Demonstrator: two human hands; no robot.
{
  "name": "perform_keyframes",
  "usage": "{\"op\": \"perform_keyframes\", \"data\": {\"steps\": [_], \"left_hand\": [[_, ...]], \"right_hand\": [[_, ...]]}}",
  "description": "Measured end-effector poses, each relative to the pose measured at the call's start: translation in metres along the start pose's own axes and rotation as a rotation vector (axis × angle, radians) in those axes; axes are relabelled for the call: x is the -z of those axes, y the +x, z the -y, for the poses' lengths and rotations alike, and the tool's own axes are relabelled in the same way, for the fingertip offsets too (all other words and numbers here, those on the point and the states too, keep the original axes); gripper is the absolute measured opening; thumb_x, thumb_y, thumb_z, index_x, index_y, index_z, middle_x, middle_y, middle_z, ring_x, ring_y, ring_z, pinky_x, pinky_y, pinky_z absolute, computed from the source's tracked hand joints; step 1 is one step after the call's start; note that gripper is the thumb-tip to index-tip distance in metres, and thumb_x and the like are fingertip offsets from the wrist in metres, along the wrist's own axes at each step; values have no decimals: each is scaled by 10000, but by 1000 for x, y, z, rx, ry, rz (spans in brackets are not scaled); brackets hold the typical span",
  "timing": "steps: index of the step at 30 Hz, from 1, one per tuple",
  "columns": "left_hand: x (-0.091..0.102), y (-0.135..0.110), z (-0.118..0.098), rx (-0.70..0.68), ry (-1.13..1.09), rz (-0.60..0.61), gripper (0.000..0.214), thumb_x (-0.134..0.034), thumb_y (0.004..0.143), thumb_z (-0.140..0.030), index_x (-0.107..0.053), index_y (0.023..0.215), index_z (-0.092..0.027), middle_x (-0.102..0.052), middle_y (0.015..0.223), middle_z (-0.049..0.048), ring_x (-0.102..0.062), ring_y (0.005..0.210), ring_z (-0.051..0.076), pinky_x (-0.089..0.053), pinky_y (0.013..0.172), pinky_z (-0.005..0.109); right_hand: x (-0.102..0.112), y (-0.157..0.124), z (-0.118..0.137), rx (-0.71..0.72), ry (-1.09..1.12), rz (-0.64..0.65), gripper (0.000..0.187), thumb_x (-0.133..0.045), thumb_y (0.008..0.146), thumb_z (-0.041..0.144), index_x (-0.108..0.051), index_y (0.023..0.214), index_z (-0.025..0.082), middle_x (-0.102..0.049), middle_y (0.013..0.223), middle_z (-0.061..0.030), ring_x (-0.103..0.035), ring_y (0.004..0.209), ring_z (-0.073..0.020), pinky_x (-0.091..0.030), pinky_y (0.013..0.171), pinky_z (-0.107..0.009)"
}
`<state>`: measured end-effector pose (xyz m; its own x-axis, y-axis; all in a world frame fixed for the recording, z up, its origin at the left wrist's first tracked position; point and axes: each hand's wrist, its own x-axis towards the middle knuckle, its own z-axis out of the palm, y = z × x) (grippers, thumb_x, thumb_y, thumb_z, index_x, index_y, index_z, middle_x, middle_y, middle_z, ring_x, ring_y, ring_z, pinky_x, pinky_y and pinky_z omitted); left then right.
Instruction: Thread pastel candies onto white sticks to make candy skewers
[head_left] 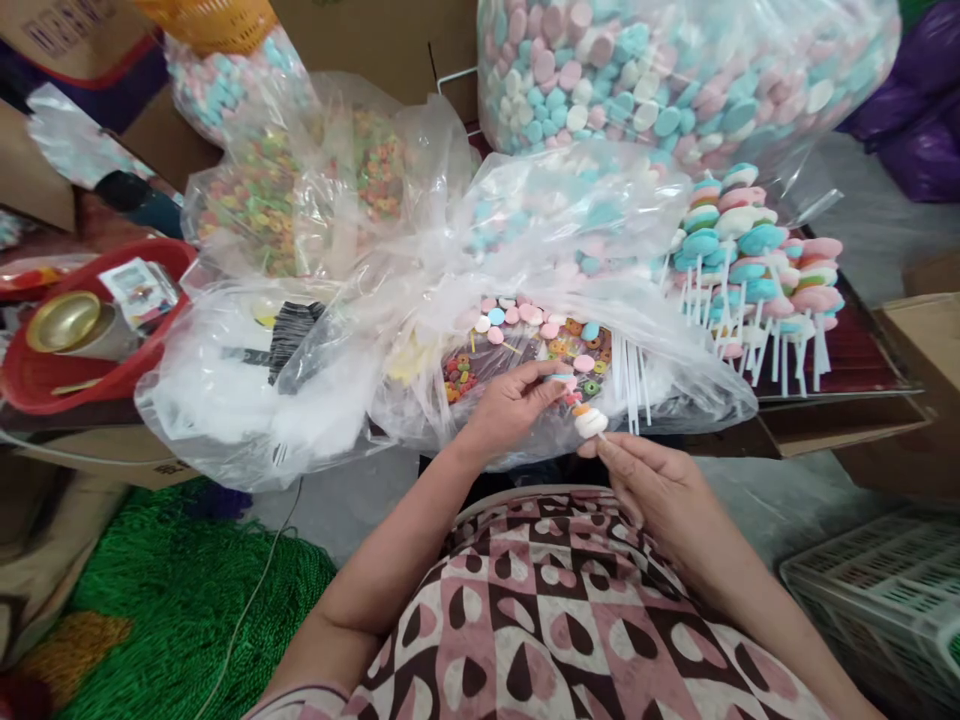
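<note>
12 o'clock = straight out from my waist. R hand [652,475] at 1 o'clock: thumb & fingers pinching a thin stick [602,437], grip just below a white swirl pc [592,424]. Orange pc [581,409] sits against the swirl, far side. So the stick w/ its pcs = 12 o'clock, between my hands, tilted twd 11.

L hand [506,405] at 11 o'clock: thumb & fingertips pinching a small blue/pink pc [559,379], near the stick's far end. Reddish bits [572,397] betw. that & the orange; can't tell if threaded.

Under/beyond hands: clear plastic, w/ loose pink, white & blue pcs [514,315] approx 11:30, coloured rings [460,380] at 11, spare white sticks [634,385] approx 12:30, just beside the work.

Further out: loaded sticks [754,265], many, bunched at 1 o'clock, stacked pcs up top, bare stems twd me. Big clear bag [675,80] of pastel pcs betw. 12 & 1. Bag of rings [259,200] approx 11. Red basin [97,385] at 10, gold-coloured bowl [66,320] in it. Green strands [195,610] low at 9; pale crate [862,590] at 3.
</note>
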<state>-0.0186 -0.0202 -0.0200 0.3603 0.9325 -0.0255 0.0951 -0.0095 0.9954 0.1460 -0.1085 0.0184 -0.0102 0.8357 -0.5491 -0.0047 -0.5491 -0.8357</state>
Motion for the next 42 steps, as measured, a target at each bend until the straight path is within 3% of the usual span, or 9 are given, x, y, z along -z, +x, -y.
{"op": "perform_keyframes", "data": {"steps": [4,9,15,18,22,25,29,35,42], "left_hand": [[3,-1,-6,-135,86,20,286,-603,880,-378,-695,1061,-176,-712,1029,66,-652,913,163,-503,834,277],[-16,-4,-2,-336,254,-47,298,-501,941,-349,-686,1089,-169,-685,1057,96,-641,994,166,-501,897,290],[-11,4,3,-268,226,-148,322,-476,955,-341,-653,1167,-176,-672,1168,98,-616,1100,184,-472,972,318],[2,23,2,-252,485,-200,263,-493,943,-287,-698,1056,-168,-695,1034,88,-630,979,191,-476,884,317],[6,50,2,-215,951,-55,256,-486,933,-260,-720,981,-169,-672,934,91,-601,923,221,-441,827,340],[2,61,4,-191,1144,9,254,-480,928,-259,-705,1016,-181,-655,955,102,-583,931,240,-418,818,355],[2,62,4,-182,1094,12,205,-505,906,-237,-678,986,-161,-646,968,102,-580,936,238,-413,815,347],[14,52,-4,-79,651,-45,132,-507,863,-193,-632,892,-164,-660,855,30,-600,776,148,-436,727,266],[12,48,-3,-208,1058,-5,191,-473,890,-185,-661,899,-154,-661,952,94,-583,925,219,-414,811,333]], "right_hand": [[6,8,-5,55,39,-59,384,-643,793,536,-684,859,161,-317,409,81,-234,391,-76,-118,413,-251],[-5,19,-14,123,28,-69,385,-635,801,535,-669,834,153,-346,435,75,-261,409,-76,-141,416,-237],[7,29,-19,130,83,-121,373,-645,796,531,-664,852,162,-391,443,68,-264,411,-80,-138,420,-241],[16,29,-20,155,74,-191,376,-640,803,536,-673,878,169,-388,445,68,-264,408,-85,-137,418,-246],[17,29,-24,202,-36,-198,380,-615,828,540,-684,870,169,-410,459,57,-306,426,-94,-184,423,-247],[16,28,-26,213,-107,-216,385,-598,841,540,-688,877,168,-429,470,52,-334,438,-100,-216,430,-246],[19,27,-24,212,-176,-249,384,-591,843,538,-691,871,169,-447,481,46,-341,442,-105,-236,435,-249],[24,28,-24,238,-131,-295,356,-594,846,528,-678,852,182,-426,483,49,-331,451,-107,-215,433,-251],[21,27,-25,225,-122,-260,363,-590,848,525,-680,882,175,-417,479,53,-317,445,-105,-210,432,-255]]}}
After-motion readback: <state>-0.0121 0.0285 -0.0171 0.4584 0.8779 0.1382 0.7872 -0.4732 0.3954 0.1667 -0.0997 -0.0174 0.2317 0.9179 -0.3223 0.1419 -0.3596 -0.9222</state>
